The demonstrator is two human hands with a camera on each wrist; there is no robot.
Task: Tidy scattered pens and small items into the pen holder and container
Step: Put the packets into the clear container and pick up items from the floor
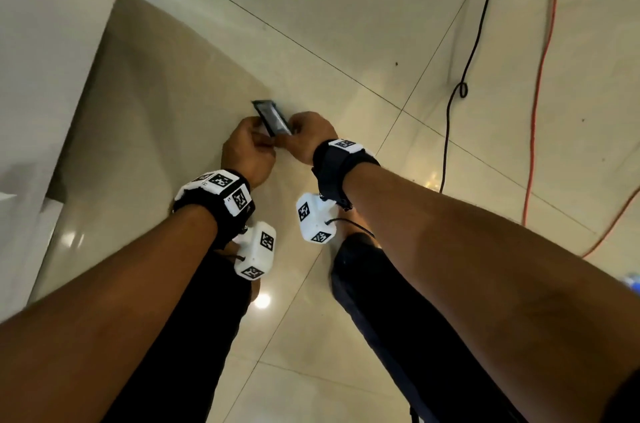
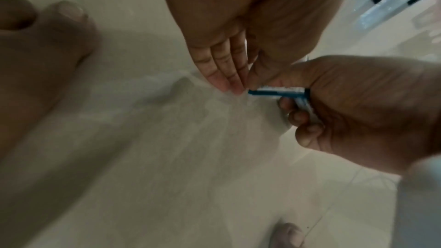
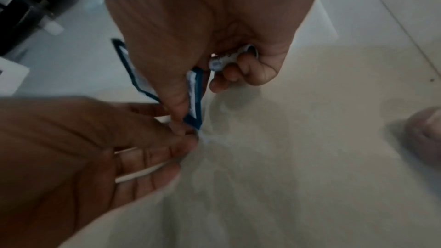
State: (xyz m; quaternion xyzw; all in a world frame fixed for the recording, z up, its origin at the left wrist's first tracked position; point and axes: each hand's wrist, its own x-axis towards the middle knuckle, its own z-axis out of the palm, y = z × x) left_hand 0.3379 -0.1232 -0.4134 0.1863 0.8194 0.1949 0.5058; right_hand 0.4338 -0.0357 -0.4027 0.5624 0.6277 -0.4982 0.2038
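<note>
I stand over a tiled floor and hold a small flat packet [image 1: 273, 117] with a blue edge between both hands at waist height. My left hand [image 1: 249, 148] pinches one corner of the packet [image 3: 194, 101] with thumb and fingertips. My right hand [image 1: 304, 135] grips the other end of the packet [image 2: 276, 92]. The lower fingers of the right hand also curl round a small white tube-like item [image 3: 224, 60]. No pen holder or container shows in any view.
A white table edge [image 1: 52, 41] runs along the left. A black cable [image 1: 464, 76] and an orange cable [image 1: 543, 76] trail over the floor at the right. My bare feet [image 2: 35, 63] stand on the tiles below the hands.
</note>
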